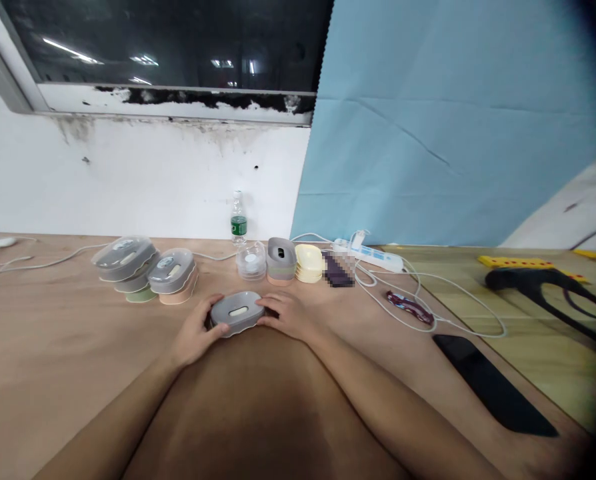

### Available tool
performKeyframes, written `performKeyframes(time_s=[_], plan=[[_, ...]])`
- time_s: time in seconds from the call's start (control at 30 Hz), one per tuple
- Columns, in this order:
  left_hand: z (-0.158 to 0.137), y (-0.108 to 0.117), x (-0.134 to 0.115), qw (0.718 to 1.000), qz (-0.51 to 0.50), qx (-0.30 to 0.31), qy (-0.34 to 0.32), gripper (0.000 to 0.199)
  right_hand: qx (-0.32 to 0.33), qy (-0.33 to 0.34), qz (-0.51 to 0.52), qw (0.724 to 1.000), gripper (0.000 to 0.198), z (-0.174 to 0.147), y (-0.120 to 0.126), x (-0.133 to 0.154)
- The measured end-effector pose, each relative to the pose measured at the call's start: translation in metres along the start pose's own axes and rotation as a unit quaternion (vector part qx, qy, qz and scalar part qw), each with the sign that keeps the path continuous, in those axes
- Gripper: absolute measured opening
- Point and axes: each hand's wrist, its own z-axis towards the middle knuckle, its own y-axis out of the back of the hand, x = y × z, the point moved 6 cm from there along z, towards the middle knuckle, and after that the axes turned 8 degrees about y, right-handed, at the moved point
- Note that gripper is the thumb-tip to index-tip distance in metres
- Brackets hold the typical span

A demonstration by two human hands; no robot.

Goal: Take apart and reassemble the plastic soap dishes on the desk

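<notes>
A grey oval plastic box (237, 312) with a cream-coloured slot in its top sits in front of me on the table. My left hand (198, 333) is closed around its left end, thumb at the near side and fingers at the far side. At the right end, my right hand (287, 315) grips it between thumb and fingers. Just behind stand a stack of clear round-cornered pieces (251, 261), a stack of grey oval pieces (281, 260) with a dark slot, and a stack of pale yellow trays (309, 263).
Stacked grey boxes with clear covers stand at left (125, 259) and nearer (172, 272). A water bottle (239, 223) is by the wall. To the right lie a white power strip (371, 255), loose cables, a crumpled wrapper (409, 307) and a black phone (495, 383).
</notes>
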Motion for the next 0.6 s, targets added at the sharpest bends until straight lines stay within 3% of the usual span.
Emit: performKeyframes(time_s=[0.1,0.47,0.53,0.6], plan=[[0.001,-0.008,-0.001,0.999,0.04,-0.009,0.001,0.084,-0.027,-0.016,-0.003,0.999,0.042,-0.001,0.004,-0.002],[0.006,-0.006,-0.008,0.996,0.068,-0.004,-0.053,0.09,-0.07,-0.058,0.003,0.996,0.035,-0.005,0.006,-0.007],[0.005,-0.004,-0.011,0.996,0.051,-0.021,-0.068,0.077,-0.095,-0.078,0.018,0.992,0.033,-0.006,0.01,-0.009],[0.007,0.001,-0.014,0.996,0.015,-0.054,-0.071,0.051,-0.132,-0.087,0.037,0.987,0.035,-0.01,0.014,-0.011]])
